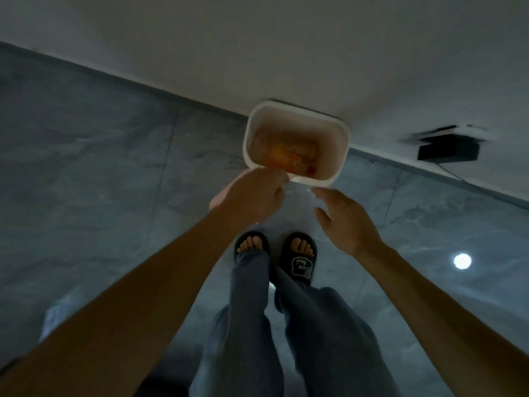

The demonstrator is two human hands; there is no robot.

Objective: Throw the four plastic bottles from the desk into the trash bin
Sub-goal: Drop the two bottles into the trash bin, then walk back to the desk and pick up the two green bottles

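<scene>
A white rectangular trash bin [340,156] stands on the floor against the wall, seen from above. Inside it lie clear plastic bottles [289,154] with orange labels, blurred together. My left hand [254,196] hovers over the bin's near rim with its fingers curled in, and I see nothing held in it. My right hand [343,222] is just in front of the bin with fingers and thumb spread, empty. A faint clear smear shows between the two hands; I cannot tell what it is.
Grey marble-look floor tiles [100,181] surround the bin. A black box [448,150] with a cable sits by the wall at right. My feet in black slippers [299,262] stand just before the bin. A pinkish shape [221,196] shows under my left hand.
</scene>
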